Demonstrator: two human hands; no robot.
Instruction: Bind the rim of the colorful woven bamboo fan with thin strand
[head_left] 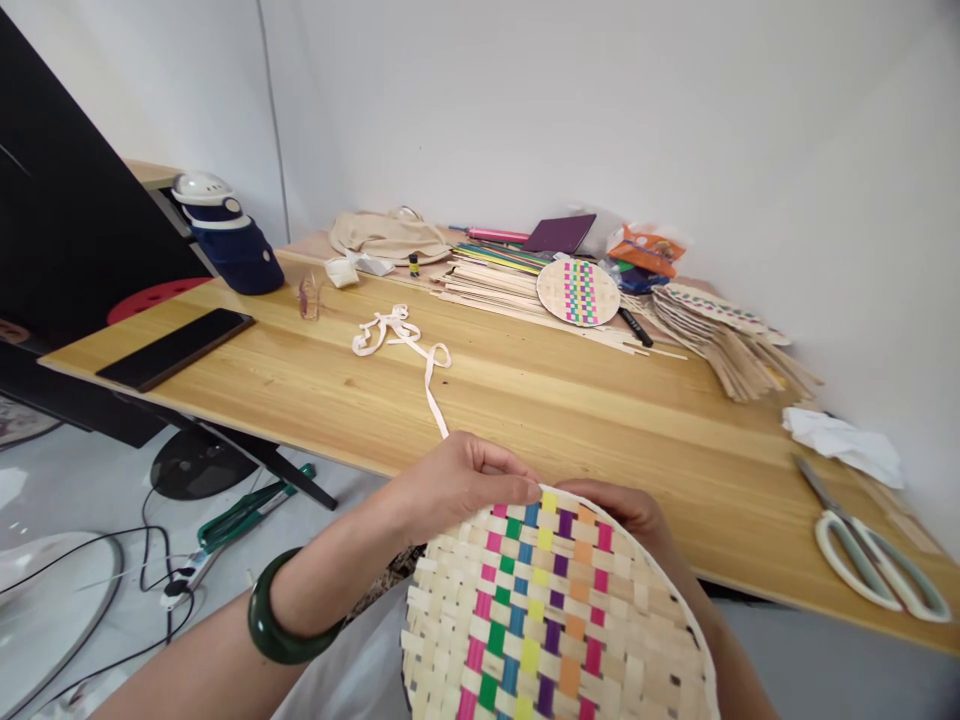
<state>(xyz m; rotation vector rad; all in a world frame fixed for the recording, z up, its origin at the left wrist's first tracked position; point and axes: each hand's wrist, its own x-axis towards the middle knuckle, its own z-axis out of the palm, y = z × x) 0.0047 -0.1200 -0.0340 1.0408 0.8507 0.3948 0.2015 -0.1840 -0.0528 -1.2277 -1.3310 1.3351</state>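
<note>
A round woven fan point(525, 610) of pale strips, with pink, green, blue, yellow, purple and orange bands, is tilted up in front of me. My left hand point(465, 485) pinches its upper edge, thumb in front. Behind the fan's upper right rim is my right hand point(619, 500), its fingers curled against the back and partly hidden. Pale binding tape point(433, 395) trails from under my left hand to a loose tangle on the table. A white edging follows the fan's right rim, while cut strip ends show along its left side.
On the wooden table point(600, 400) lie scissors point(862, 560), crumpled tissue point(844, 440), a black phone point(176, 348) and a clear holder point(309, 297). A blue jug point(232, 240) stands left. Toward the wall are a finished-looking fan point(579, 292), loose strips point(487, 285) and stacked fans point(712, 330).
</note>
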